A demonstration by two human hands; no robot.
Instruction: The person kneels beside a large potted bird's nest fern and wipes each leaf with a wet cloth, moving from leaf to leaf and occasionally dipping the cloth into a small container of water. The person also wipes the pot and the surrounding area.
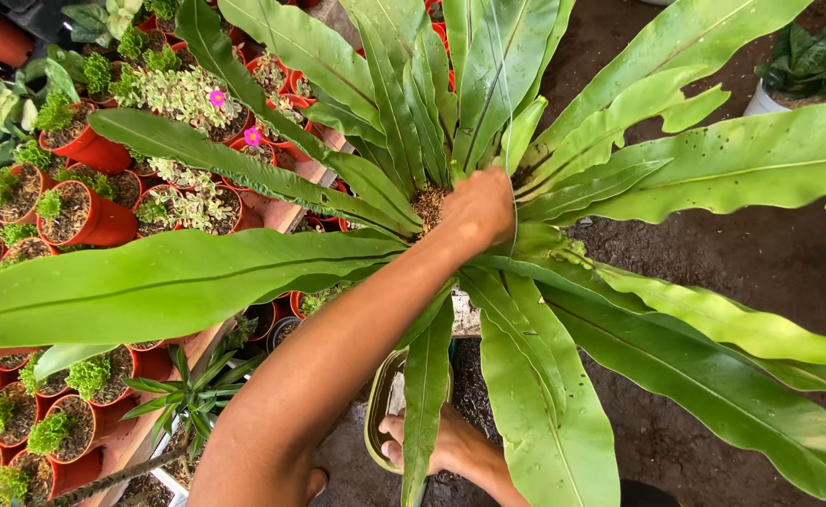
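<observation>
Dark bare soil floor, wooden bench at left crowded with small red pots of seedlings, two pink flowers, white pot upper right, even daylight

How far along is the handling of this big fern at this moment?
Done: the bird's-nest fern sits in its pot. In hand: the left hand is pressed into the brown centre of the rosette, while the right hand grips the pot rim below. Left: the pot is not set among the small red pots on the bench.
</observation>
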